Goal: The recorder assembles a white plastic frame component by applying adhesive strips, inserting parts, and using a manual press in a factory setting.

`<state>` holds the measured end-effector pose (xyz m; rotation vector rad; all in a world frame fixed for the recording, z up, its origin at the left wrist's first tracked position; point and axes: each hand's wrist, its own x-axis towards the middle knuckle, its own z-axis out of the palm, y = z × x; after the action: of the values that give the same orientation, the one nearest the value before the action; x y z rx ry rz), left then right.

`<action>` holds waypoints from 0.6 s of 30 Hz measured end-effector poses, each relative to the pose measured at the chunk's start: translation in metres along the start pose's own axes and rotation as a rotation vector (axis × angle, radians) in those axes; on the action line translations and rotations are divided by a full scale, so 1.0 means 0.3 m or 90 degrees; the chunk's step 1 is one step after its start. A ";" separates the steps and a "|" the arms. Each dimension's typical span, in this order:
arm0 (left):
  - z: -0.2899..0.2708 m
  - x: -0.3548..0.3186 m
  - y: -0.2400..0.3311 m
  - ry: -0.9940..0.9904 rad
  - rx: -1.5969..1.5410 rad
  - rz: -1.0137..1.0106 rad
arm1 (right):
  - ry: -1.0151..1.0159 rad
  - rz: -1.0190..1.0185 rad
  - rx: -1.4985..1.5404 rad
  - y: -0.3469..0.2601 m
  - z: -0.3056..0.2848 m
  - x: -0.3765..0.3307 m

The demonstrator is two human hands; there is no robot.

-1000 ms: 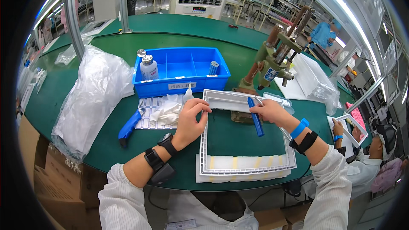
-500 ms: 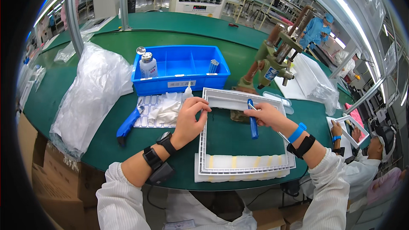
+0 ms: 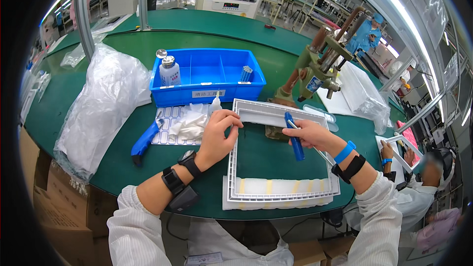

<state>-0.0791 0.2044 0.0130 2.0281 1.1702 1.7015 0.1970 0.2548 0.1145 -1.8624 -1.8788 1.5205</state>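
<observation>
A white rectangular plastic frame [image 3: 235,155] lies before me, its near side on white foam [image 3: 281,202] with yellow stripes. My left hand [image 3: 220,135] is closed at the frame's upper left edge, fingers curled and thumb against it. Inside the frame's opening, near its far right corner, my right hand [image 3: 313,135] grips a slim blue tool [image 3: 298,149], held tilted. A thin silver rod [image 3: 322,156] also passes through that hand; its kind is unclear. Crumpled white gloves [image 3: 189,124] and a small white dropper bottle [image 3: 215,104] sit beside my left hand.
Behind the frame stand a blue divided bin [image 3: 207,81] with a pump bottle [image 3: 170,71] and a green press [image 3: 313,71]. To the left are a blue-handled cutter [image 3: 145,140] and a plastic bag [image 3: 101,103]. A co-worker at right holds another white frame [image 3: 406,152].
The blue tool in my right hand has tilted, its lower end swinging slightly right. My left hand stays at the frame's edge. The whole view has shifted a little.
</observation>
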 end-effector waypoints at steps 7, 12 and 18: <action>0.000 0.002 0.002 -0.001 0.004 0.004 | -0.056 0.038 0.056 0.034 -0.005 0.018; -0.005 0.000 -0.003 -0.022 0.008 -0.009 | -0.049 0.008 0.045 0.029 -0.010 0.001; -0.003 0.001 -0.003 -0.025 0.002 -0.010 | 0.008 0.006 0.112 0.040 -0.009 -0.002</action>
<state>-0.0803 0.2048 0.0130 2.0397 1.1735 1.6467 0.2074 0.2530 0.1083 -1.8016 -1.6722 1.6147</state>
